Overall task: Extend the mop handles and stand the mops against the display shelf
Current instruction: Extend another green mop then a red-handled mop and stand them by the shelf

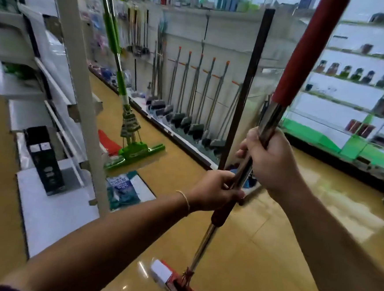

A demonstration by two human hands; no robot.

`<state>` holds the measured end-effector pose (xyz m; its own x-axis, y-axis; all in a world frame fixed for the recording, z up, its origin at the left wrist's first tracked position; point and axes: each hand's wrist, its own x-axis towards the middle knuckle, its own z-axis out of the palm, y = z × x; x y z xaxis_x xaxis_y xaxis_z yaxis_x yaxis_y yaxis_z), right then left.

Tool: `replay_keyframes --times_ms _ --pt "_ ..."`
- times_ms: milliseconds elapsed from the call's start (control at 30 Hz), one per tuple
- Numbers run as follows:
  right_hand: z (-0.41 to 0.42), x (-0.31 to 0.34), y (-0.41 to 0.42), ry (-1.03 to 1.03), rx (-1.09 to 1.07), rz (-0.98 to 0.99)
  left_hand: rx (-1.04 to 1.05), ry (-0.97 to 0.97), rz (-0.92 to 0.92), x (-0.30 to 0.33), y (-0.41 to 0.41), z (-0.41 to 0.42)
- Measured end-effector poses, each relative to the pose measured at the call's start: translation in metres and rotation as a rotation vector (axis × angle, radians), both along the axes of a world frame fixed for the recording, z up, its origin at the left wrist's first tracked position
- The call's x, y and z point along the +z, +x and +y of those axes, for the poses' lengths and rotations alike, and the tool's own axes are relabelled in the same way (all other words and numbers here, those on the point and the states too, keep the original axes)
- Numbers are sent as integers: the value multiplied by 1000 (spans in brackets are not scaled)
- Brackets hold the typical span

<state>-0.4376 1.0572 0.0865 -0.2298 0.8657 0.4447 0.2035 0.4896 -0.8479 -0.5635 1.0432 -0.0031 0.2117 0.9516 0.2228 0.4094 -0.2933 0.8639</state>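
I hold a red mop by its steel handle [203,242], which runs from a long red grip [306,51] at the top right down to the mop head [175,284] on the floor at the bottom centre. My left hand [212,190] is closed around the handle just above a short dark red collar [221,213]. My right hand [270,160] grips the steel tube higher up, below the long red grip. A green mop [117,59] leans upright against the white display shelf [77,67] on the left, its head [140,152] on the floor.
A row of several steel-handled mops [195,95] leans along the far wall. A dark upright post [246,87] stands just behind my hands. Glass shelving [350,100] with small goods fills the right. A black box [45,159] and a blue packet [123,190] sit on the low shelf base.
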Motion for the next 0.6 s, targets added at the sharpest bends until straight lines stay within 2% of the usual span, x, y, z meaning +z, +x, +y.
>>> replay_keyframes --times_ms 433,600 --pt "185 9 -31 -42 253 53 167 -101 122 24 -29 173" --pt "249 20 -37 13 229 72 162 -108 31 36 -32 237"
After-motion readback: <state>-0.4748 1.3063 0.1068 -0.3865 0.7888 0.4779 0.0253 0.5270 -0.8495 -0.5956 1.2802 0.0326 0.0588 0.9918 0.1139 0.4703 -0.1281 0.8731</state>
